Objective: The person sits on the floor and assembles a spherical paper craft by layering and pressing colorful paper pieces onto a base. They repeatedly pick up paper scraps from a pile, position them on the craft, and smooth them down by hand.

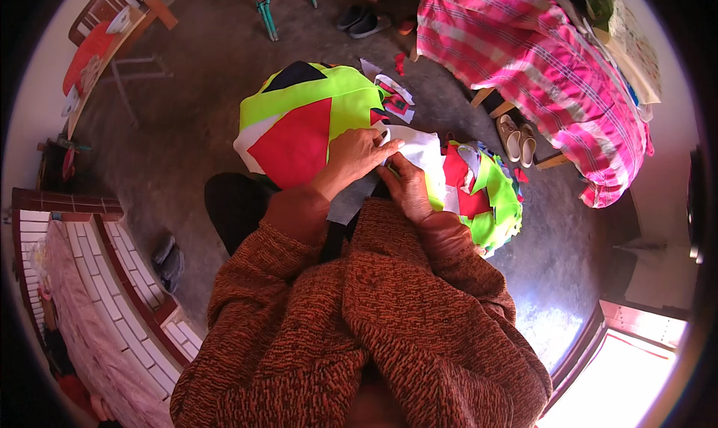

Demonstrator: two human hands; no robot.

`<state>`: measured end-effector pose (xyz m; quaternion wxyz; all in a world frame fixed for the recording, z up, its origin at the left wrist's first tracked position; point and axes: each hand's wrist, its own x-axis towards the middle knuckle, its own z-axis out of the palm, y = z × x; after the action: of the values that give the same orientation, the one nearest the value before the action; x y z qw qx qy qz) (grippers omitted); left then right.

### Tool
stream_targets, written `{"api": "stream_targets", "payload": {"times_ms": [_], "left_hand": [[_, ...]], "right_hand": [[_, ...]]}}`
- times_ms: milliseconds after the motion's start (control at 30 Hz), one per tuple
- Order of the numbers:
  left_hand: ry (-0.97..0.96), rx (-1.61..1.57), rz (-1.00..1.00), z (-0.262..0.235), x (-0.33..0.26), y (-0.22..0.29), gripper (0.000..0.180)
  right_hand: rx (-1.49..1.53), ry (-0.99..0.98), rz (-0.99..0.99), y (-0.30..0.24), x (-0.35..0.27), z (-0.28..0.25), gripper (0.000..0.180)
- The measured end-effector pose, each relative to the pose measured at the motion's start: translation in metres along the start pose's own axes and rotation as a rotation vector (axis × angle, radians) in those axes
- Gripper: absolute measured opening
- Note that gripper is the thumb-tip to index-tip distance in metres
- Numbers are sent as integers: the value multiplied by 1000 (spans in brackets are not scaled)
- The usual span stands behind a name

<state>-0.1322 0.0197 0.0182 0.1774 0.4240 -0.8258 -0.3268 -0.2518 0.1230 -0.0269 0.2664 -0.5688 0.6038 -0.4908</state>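
In front of my lap, both hands meet at a piece of white cloth [420, 145]. My left hand [357, 155] is closed, its thumb and fingers pinching the cloth's near edge. Close beside it my right hand [407, 185] is closed too, with bent fingers gripping the same edge from below. Whether a small tool sits between the fingertips is too fine to tell. To the left lies a large rounded patchwork of cloth [288, 144] in red, lime yellow, white and dark blue. A grey cloth piece [348, 205] hangs below my left wrist.
On the right is a heap of coloured cloth scraps [490, 203]. More scraps [396, 95] lie past the patchwork. A pink checked cover [523, 54] drapes a bed, with pale shoes [516, 140] beside it. Dark shoes [364, 22] and a green-legged stool [267, 20] stand farther off.
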Motion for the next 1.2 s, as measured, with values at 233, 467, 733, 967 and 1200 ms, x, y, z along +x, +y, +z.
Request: {"api": "stream_targets", "payload": {"times_ms": [233,467,733,967,1200], "left_hand": [[211,-286,160,18,9,-22,14],[464,-1216,169,-30,-12,-4,23],[662,-1198,38,-92,-66,-65,23],[698,-1073,-102,-94,-93,-110,18],[743,-1031,-171,-84,-92,-139,28]], "right_hand": [[-12,-31,-63,-1,0,-2,18],[-78,1,-273,5,3,1,28],[-156,-36,-8,4,0,-1,42],[-91,-116,-34,-1,2,4,31],[-172,-66,61,-12,2,1,48]]}}
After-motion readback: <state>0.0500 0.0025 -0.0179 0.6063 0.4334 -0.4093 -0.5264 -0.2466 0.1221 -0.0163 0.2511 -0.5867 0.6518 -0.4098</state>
